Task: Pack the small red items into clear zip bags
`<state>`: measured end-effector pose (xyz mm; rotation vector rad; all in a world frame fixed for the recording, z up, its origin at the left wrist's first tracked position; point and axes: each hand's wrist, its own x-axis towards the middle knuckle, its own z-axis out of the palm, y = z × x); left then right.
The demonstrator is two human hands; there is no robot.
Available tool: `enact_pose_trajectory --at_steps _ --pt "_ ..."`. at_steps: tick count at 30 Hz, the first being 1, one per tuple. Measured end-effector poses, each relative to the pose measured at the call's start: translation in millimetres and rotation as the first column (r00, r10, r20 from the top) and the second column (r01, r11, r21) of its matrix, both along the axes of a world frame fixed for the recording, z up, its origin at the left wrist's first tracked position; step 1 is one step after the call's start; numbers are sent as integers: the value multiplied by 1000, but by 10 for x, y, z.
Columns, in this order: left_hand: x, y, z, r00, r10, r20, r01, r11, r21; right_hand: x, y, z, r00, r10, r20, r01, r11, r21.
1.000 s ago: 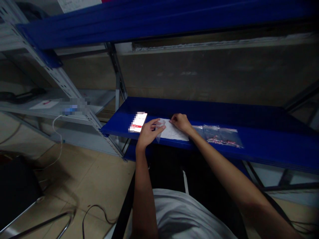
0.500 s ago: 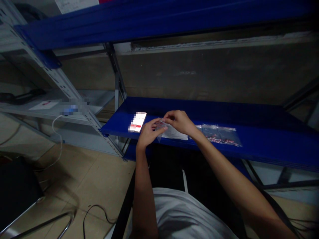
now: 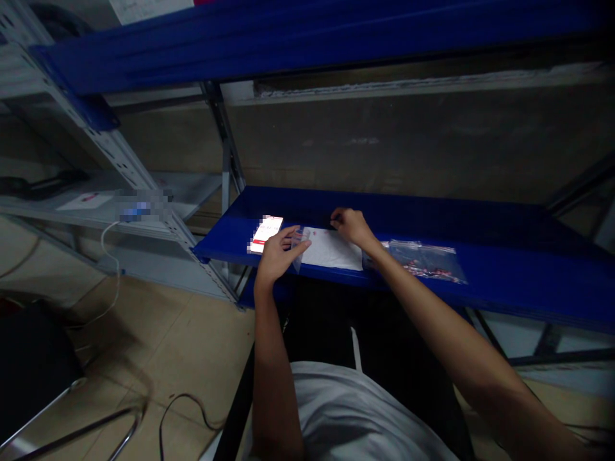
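Observation:
My left hand [image 3: 278, 253] pinches a small clear plastic bag [image 3: 298, 256], which hangs down at the shelf's front edge. To its right lies a white sheet [image 3: 331, 251], paper or cloth, with a tiny reddish piece [image 3: 314, 234] near its upper left corner. Over the sheet's far edge my right hand [image 3: 353, 227] is closed, its fingers curled together; what they hold, if anything, is too small to tell. Past my right wrist lies a clear zip bag [image 3: 435, 261] with several small red and pale pieces inside.
A lit phone [image 3: 267, 234] lies on the blue shelf [image 3: 504, 262], left of my left hand. A blue beam [image 3: 307, 45] crosses above. A metal upright [image 3: 129, 166] stands at the left, beside a grey shelf [image 3: 192, 192]. A black cable [image 3: 185, 398] runs over the floor.
My hands have parted: the right moved right and away from the bag, the left slightly left with the bag. More of the white sheet and the tiny reddish piece now show.

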<state>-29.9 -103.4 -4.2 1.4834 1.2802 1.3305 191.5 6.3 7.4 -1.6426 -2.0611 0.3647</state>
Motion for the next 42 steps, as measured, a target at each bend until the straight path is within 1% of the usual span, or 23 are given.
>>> enact_pose_trajectory --at_steps 2,5,11,17,21,22,24,25,27,29,31,34,36,38,40,41,42 --pt "-57 0 -11 1000 21 8 -21 1000 -1 -34 61 -140 999 4 38 -2 999 -34" --pt "-95 0 -20 1000 21 21 -20 1000 -8 -88 70 -257 998 26 56 -23 998 -60" --pt "-61 -3 -4 1000 15 17 -15 1000 -8 -127 90 -321 997 31 75 -25 997 -75" --pt "-61 -6 -5 1000 -1 25 1 1000 4 -140 118 -369 997 45 56 -41 997 -69" --pt "-71 7 -27 1000 6 28 -6 1000 5 -121 77 -296 997 78 18 -77 996 -50" --pt "-71 10 -32 999 4 35 -4 1000 0 -114 58 -257 995 95 -10 -95 995 -39" --pt "-69 16 -38 999 -4 50 4 1000 -9 -108 2 -156 982 146 -117 -147 989 -8" --pt "-65 18 -38 998 -6 55 7 1000 -13 -111 -36 -95 965 178 -191 -180 984 10" --pt "-54 18 -32 998 -13 55 14 1000 -18 -130 -133 38 904 257 -341 -257 965 47" --pt "-36 14 -19 998 -29 62 30 999 -23 -170 -251 178 833 348 -431 -348 934 81" --pt "-14 8 -3 996 -45 74 46 999 -20 -222 -373 306 784 434 -443 -434 894 107" --pt "17 5 13 995 -71 70 72 997 -2 -291 -506 438 765 516 -385 -526 846 90" --pt "30 8 13 995 -83 61 82 997 7 -308 -527 466 745 538 -395 -556 827 79" --pt "34 13 7 996 -71 62 71 997 5 -294 -475 440 713 524 -466 -552 830 88" --pt "28 15 0 997 -49 64 49 999 -1 -261 -356 357 713 459 -530 -490 867 91" --pt "23 14 -2 997 -43 61 43 999 -3 -243 -278 297 737 414 -534 -444 893 80" --pt "17 14 -3 998 -41 53 41 999 -3 -228 -196 227 777 365 -513 -389 919 63"
